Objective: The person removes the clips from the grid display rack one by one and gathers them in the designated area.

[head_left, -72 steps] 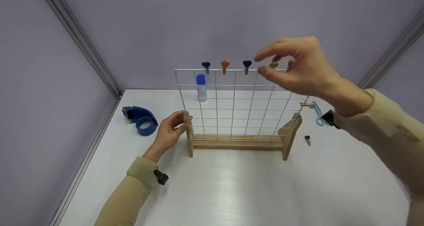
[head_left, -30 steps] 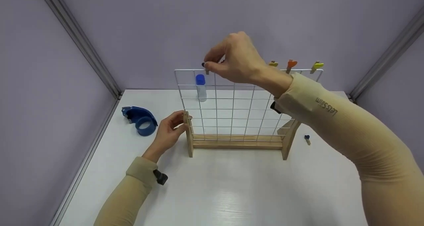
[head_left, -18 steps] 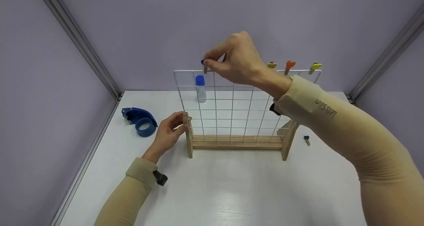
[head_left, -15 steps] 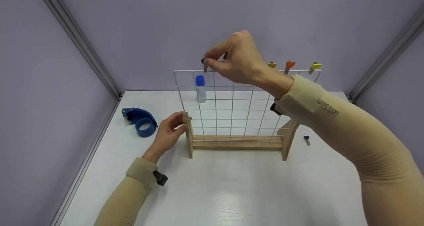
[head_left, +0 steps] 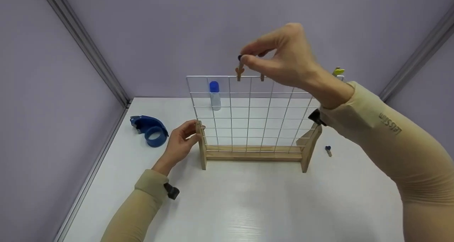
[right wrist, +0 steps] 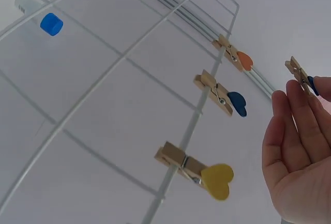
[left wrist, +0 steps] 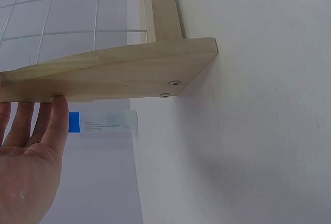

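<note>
A staged recording booth or lab test cell, not a lived-in room. Plain lavender panel walls [head_left: 149, 26] meet in bare aluminium corner rails [head_left: 85, 47] at 10 o'clock and 2 o'clock, boxing in a white tabletop [head_left: 248, 203]. On it sits a sparse set of props: a wire grid rack on a wooden stand [head_left: 248, 121] at 12 o'clock, a blue tape dispenser [head_left: 150, 128] at 10 o'clock, and a blue-capped bottle [head_left: 214, 95] behind the grid.

Open table [head_left: 248, 199] before the wire grid [head_left: 248, 114], clips [head_left: 239, 72] crowding its top wire, tape dispenser [head_left: 150, 128] left
</note>
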The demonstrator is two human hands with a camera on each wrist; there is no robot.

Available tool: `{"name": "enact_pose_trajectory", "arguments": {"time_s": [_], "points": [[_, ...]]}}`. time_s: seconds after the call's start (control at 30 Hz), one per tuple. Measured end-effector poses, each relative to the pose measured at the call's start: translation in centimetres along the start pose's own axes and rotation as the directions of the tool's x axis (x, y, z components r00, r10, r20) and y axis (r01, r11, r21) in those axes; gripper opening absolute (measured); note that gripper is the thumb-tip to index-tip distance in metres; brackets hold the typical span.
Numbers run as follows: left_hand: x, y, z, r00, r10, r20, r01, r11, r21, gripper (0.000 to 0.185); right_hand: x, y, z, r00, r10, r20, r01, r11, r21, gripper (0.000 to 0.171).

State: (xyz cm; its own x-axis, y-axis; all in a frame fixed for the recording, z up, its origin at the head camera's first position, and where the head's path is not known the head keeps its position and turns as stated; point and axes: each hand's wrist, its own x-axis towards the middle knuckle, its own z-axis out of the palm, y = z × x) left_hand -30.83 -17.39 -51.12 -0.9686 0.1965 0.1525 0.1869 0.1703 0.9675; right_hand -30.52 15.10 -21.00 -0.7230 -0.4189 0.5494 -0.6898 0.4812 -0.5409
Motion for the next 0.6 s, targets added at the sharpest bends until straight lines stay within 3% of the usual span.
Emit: {"name": "enact_pose_trajectory", "arguments": {"time_s": [0.3,0.6], "points": [[0.0,0.0,-0.1,1.000,0.012,-0.008,-0.011,0.999,0.050,0.045,-2.8,1.9,-3.0,0.995,-0.067,-0.080,0.069,0.998,0.014,0.009],[0.1,-0.1,-0.2,1.000,0.010,-0.003,-0.010,0.999,0.035,0.044,-6.4,3.6,-5.9,0.981,-0.068,-0.182,0.083,0.994,0.073,0.009]]}}
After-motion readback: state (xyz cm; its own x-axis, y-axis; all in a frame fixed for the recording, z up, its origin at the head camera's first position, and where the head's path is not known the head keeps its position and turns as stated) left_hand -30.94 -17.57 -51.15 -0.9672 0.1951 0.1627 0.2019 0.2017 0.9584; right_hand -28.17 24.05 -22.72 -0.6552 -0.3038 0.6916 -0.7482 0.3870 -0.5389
